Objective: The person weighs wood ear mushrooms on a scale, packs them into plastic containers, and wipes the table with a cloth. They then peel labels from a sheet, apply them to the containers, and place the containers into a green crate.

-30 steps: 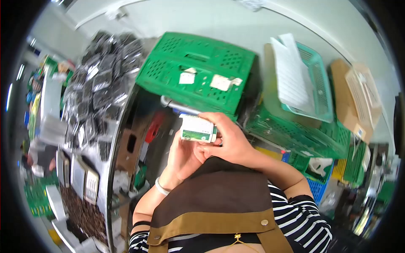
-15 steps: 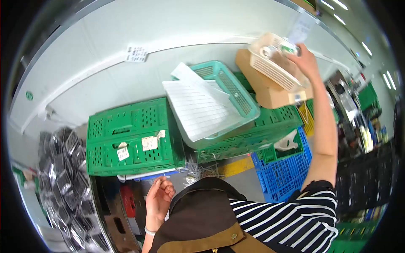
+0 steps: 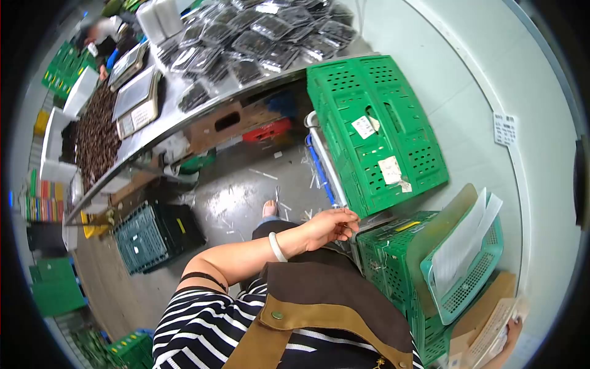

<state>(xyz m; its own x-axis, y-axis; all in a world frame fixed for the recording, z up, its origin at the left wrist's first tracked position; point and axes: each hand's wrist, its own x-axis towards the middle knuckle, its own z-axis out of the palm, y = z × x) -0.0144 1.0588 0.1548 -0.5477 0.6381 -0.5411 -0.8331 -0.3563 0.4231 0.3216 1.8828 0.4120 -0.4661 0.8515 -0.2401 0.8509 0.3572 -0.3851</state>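
Note:
My left hand, with a white band at the wrist, is in front of my body with its fingers curled in and nothing showing in them. It hangs close to the near edge of the stacked green crates, which carry paper labels. My right hand is at the lower right, at the end of a beige slotted basket. Its fingers are small and partly hidden, and I cannot tell what they grip. The basket rests on brown cardboard. Beside it a teal basket holds white lined sheets.
A metal table bears many clear packs with dark contents, scales and a heap of small dark brown items. A dark crate stands on the littered floor. Another person is at the far left.
My view has swung left to the metal table and floor, so the baskets now sit at the lower right. My right hand is still at the beige basket; my left stays curled.

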